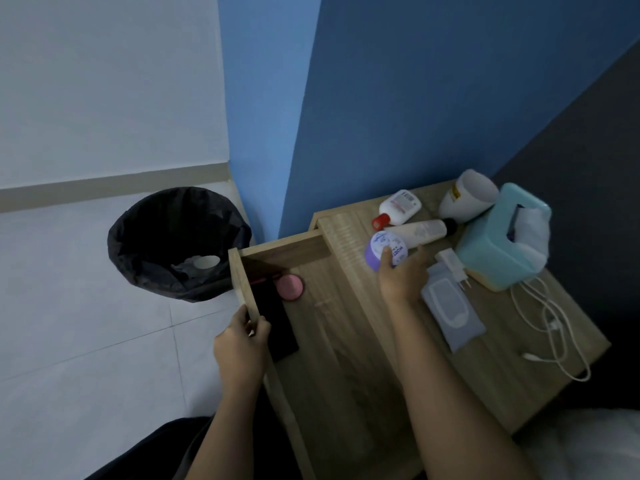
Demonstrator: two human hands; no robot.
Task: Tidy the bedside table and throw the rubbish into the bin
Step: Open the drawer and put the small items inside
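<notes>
The step in hand was the sorting of the small things, it seemed, not the rubbish. The right hand held the purple jar, with the fingers curled round its lid and side. The jar stood at the near left corner of the bedside table, just beside the open drawer. The left hand gripped the front board of this drawer, with the fingers bent over its top edge.

Inside the drawer lay a pink round box and a flat black thing; I could not tell what the black thing was. Behind the jar, a white tube and a bottle with a red cap lay on their sides. The pack of wipes lay just beside the right wrist. The charger stood against the tissue box.

The bin stood on the floor to the left of the drawer, and some pale rubbish was already in its black bag.

As I judged it, the next move called for lifting the jar clear of the tube and carrying it left, over the table edge and down into the drawer. The left hand would need to keep the drawer steady. The free place beside the pink box looked good for setting the jar upright.
</notes>
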